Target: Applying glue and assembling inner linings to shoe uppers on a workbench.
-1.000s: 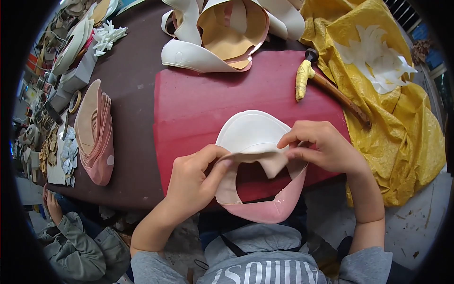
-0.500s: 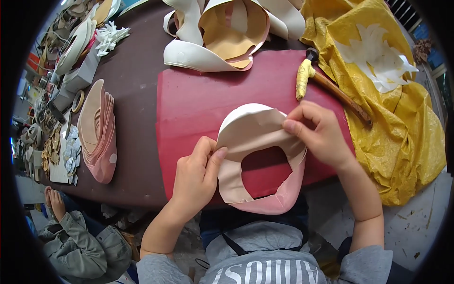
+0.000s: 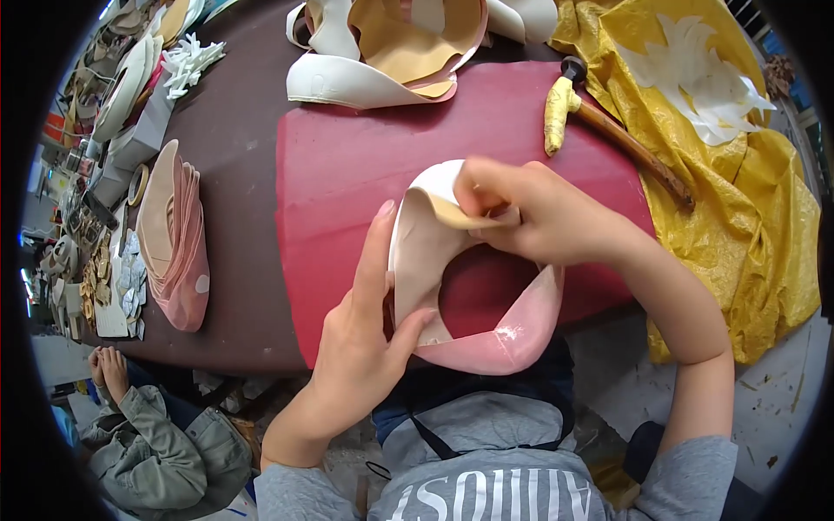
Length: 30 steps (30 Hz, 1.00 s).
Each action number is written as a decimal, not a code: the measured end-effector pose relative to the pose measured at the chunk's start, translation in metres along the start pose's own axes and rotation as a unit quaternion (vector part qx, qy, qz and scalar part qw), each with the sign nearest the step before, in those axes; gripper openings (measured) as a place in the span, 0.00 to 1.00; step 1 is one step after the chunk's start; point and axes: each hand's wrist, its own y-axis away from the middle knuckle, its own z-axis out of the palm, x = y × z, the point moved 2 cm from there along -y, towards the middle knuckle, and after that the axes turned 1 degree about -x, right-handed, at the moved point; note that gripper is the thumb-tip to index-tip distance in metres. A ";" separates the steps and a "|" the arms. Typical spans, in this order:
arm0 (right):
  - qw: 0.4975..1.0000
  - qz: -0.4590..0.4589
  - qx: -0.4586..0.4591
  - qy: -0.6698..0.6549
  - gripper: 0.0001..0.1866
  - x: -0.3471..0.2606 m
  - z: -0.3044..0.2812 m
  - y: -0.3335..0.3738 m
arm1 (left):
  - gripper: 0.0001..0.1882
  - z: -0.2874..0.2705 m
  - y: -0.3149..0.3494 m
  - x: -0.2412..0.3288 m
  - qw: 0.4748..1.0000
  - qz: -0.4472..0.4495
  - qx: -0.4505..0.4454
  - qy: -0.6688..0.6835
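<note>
A shoe upper, white outside with a beige lining and a pink glossy heel section, is held over the near part of a dark red mat. My left hand grips its left side, with the thumb on the lining and the fingers along the outer edge. At the far, rounded end, my right hand pinches the lining and folds it back from the white outer layer. The right fingertips are partly blurred. Through the upper's opening the red mat shows.
Beyond the mat lie white uppers. A hammer rests at the right, beside a yellow sheet holding white cut pieces. Pink and beige layered pieces lie left. Another person's hands are at lower left.
My right hand has moved left and now bends the lining inward, where it was spread flat. My left hand has slid down the upper's side. The view has shifted slightly.
</note>
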 end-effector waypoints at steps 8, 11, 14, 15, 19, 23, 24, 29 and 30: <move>0.991 0.101 -0.069 0.046 0.13 -0.018 0.007 -0.012 | 0.45 0.004 0.021 -0.009 1.000 -0.022 0.013 0.014; 0.992 0.114 -0.048 -0.028 0.12 -0.022 0.005 -0.010 | 0.43 0.007 0.029 -0.012 0.999 0.010 0.032 0.034; 0.993 0.097 -0.060 0.025 0.12 -0.031 0.007 -0.012 | 0.42 0.007 0.025 -0.009 0.998 0.031 0.053 0.022; 0.993 0.088 -0.064 0.052 0.12 -0.033 0.007 -0.013 | 0.42 0.007 0.022 -0.007 0.997 0.042 0.062 0.016; 0.985 0.041 -0.112 0.126 0.12 -0.033 0.014 -0.014 | 0.40 0.000 0.010 -0.004 0.999 -0.004 0.038 0.036; 0.974 0.012 -0.150 0.167 0.12 -0.029 0.019 -0.015 | 0.39 -0.002 0.010 -0.004 0.999 -0.045 0.004 0.030; 0.976 0.023 -0.143 0.163 0.12 -0.027 0.018 -0.014 | 0.39 -0.002 0.012 -0.003 1.000 -0.024 0.002 -0.001; 0.989 0.033 -0.121 0.077 0.11 -0.018 0.014 -0.010 | 0.39 0.002 0.015 -0.002 0.996 0.036 0.002 -0.080; 0.992 0.028 -0.115 0.037 0.11 -0.018 0.015 -0.010 | 0.39 0.003 0.015 -0.003 0.995 0.047 0.002 -0.088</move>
